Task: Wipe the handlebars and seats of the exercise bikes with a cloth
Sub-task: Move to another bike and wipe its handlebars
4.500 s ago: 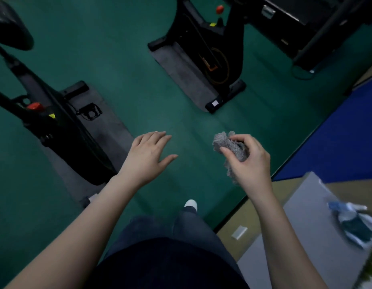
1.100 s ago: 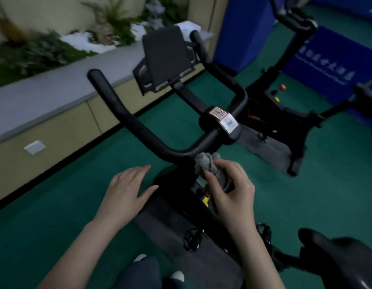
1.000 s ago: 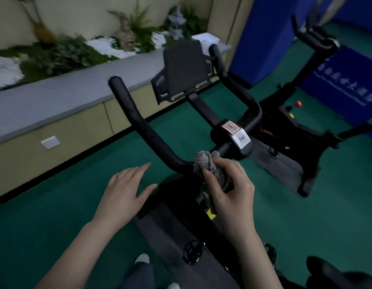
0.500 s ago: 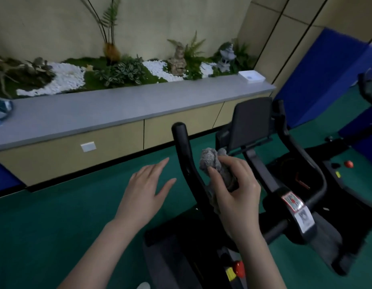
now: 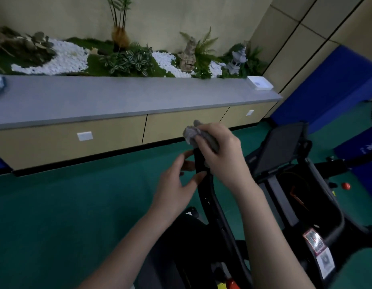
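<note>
Cloth (image 5: pixel 198 136) now atop handlebar (image 5: pixel 204 180) tip, right hand (image 5: pixel 219 152) gripping; left hand (image 5: pixel 176 186) spread, seemingly touching.

Cloth (image 5: pixel 204 137): grey, nubby, crumpled fabric. Handlebar (image 5: pixel 210 197): black, matt, smooth. Floor (image 5: pixel 76 205): green, matt. Table (image 5: pixel 118 99): grey top, smooth, matt. Label (image 5: pixel 318 253): glossy.

a long grey tabletop (image 5: pixel 122 99) runs over beige cabinets (image 5: pixel 110 136) along the wall, with a white tray (image 5: pixel 260 82) at its right end. behind it lie green plants (image 5: pixel 128 61), white pebbles (image 5: pixel 62 59) and a small stone lantern (image 5: pixel 237 59). green floor (image 5: pixel 66 205) spreads below, with blue mats (image 5: pixel 327 80) at the right.
</note>
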### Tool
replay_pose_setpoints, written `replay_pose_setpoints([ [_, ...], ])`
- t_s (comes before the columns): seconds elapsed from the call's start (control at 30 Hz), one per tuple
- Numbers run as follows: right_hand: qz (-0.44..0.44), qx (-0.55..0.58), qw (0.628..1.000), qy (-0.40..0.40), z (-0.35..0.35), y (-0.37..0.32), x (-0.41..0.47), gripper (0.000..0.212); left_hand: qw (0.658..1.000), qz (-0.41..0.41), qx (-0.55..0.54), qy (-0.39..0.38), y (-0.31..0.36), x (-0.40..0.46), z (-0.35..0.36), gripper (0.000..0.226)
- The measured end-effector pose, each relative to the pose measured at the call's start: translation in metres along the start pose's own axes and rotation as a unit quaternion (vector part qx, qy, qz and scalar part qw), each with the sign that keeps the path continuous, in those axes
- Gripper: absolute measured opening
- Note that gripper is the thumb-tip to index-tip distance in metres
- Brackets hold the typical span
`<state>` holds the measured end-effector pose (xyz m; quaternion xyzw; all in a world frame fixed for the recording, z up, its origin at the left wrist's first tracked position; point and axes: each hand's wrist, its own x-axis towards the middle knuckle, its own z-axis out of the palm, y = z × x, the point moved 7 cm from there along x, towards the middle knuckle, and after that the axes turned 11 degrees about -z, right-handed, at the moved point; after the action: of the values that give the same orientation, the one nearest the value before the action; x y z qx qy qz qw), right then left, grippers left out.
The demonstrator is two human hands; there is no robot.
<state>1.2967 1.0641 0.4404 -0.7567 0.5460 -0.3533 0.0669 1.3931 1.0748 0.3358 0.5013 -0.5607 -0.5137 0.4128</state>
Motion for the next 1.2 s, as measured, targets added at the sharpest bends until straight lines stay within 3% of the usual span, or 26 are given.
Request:
replay_pose_setpoints([
  [0.1, 0.105, 0.085, 0.989, -0.064, 0.006, 0.022, 0.005, 0.010, 0.997, -0.014, -0.074, -0.012, -0.003, 0.002, 0.003, 0.042],
  [0.2, 0.214, 0.184, 0.959, -0.010, 0.009, 0.040, -0.014, 0.022, 0.992, -0.027, -0.125, -0.006, -0.006, 0.001, 0.004, 0.047],
  [0.27, 0.233, 0.173, 0.956, 0.050, 0.011, 0.041, -0.034, 0.023, 0.989, -0.033, -0.144, -0.011, -0.008, 0.001, 0.006, 0.047],
  [0.37, 0.193, 0.116, 0.966, 0.123, 0.007, 0.030, -0.048, 0.016, 0.984, -0.049, -0.170, -0.022, -0.009, 0.003, 0.009, 0.046],
  [0.6, 0.085, -0.022, 0.979, 0.187, -0.005, 0.007, -0.053, 0.009, 0.977, -0.071, -0.201, -0.032, -0.011, 0.001, 0.010, 0.045],
  [0.8, 0.071, -0.067, 0.976, 0.197, -0.008, 0.006, -0.075, 0.015, 0.976, -0.070, -0.202, -0.049, -0.014, -0.006, 0.004, 0.036],
  [0.97, -0.007, -0.075, 0.977, 0.198, -0.011, -0.005, -0.056, 0.011, 0.973, -0.080, -0.207, -0.063, -0.013, -0.008, 0.002, 0.032],
  [1.2, 0.015, -0.089, 0.984, 0.152, -0.014, 0.003, -0.086, 0.012, 0.967, -0.101, -0.223, -0.074, -0.018, -0.013, 0.004, 0.029],
])
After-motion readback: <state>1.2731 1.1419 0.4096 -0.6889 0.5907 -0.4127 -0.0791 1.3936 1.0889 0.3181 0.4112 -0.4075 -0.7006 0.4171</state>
